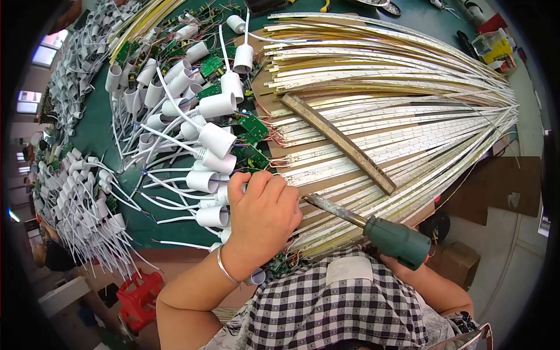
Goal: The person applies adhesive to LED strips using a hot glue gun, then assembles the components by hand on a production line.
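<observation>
Barely room — fingers (274,191) beside iron tip (315,202)

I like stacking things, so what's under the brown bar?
The brown bar lies across white strips, which show on both sides of it. The parts right beneath it are covered.

Worn on my head, the left of two side-by-side fisheye cameras looks down from close above, taking in my checked clothing (326,306) at the lower edge, my left hand (265,210) near the middle, my right hand (399,267) lower right, and the green bench (423,24) beyond.
</observation>
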Action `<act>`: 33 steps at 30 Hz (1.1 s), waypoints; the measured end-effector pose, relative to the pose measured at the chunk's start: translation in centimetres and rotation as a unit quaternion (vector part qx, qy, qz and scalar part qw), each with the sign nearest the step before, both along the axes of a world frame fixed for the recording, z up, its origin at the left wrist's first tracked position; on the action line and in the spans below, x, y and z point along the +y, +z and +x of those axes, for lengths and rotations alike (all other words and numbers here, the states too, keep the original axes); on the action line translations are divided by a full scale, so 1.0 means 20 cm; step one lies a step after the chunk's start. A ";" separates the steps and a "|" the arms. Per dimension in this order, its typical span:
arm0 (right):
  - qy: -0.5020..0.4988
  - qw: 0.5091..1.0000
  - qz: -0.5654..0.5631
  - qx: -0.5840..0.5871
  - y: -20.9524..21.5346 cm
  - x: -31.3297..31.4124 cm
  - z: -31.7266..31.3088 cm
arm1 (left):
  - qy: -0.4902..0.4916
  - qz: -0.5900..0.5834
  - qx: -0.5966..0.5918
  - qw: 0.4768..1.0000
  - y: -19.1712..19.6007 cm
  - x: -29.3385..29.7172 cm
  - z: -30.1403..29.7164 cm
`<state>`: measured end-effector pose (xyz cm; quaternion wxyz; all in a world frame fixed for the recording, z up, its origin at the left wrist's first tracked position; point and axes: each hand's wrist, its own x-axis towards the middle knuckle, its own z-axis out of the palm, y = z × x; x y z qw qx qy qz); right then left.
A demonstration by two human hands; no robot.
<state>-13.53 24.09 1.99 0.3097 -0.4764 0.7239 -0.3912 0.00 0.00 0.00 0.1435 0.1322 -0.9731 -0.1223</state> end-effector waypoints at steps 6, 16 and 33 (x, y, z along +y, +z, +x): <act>0.019 0.998 -0.036 0.052 0.02 0.00 0.01 | -0.001 0.007 -0.006 1.000 0.01 0.02 0.01; -0.122 0.959 0.032 -0.253 -0.02 0.09 0.02 | -0.005 -0.004 -0.006 1.000 0.01 -0.01 -0.01; -0.214 0.825 -0.251 -0.458 -0.06 -0.47 -0.06 | 0.011 0.021 0.025 0.999 0.22 -0.10 0.06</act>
